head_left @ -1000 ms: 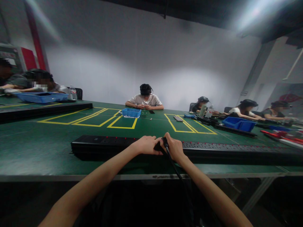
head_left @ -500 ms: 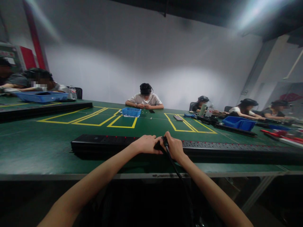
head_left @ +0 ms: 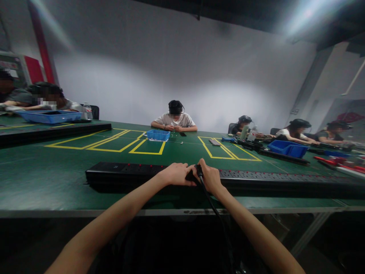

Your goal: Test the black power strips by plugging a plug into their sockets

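Observation:
A long black power strip (head_left: 122,172) lies across the green table (head_left: 42,179) near its front edge. My left hand (head_left: 174,174) rests on the strip with its fingers curled down over it. My right hand (head_left: 209,176) is closed around a black plug (head_left: 191,175) at the strip, right beside my left hand. From the plug a black cable (head_left: 212,207) runs down over the table's edge towards me. The plug's pins and the socket under it are hidden by my fingers.
A blue tray (head_left: 158,135) sits inside yellow floor-tape boxes (head_left: 114,142) at mid-table. A person sits across the table (head_left: 175,120). More people work at the left and right, with blue bins (head_left: 288,149), a second strip (head_left: 54,131) and tools nearby.

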Available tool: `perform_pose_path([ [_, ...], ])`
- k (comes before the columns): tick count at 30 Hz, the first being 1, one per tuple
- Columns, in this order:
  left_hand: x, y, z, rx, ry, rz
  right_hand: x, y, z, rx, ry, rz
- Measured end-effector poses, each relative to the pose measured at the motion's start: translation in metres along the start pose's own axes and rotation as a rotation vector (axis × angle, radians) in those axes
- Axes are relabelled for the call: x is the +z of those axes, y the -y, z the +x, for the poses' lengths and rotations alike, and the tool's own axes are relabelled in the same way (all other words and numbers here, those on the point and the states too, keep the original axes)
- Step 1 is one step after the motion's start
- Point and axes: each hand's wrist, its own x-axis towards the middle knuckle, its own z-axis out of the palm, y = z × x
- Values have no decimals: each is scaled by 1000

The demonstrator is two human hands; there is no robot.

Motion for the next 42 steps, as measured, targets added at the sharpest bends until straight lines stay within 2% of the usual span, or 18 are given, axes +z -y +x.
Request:
perform_pose_path([
  [27,-1,0,0,2,1,-2,0,-1,-1,-4,20,-7],
  [42,-2,-1,0,0,-2,1,-4,0,-1,11,75,-20],
])
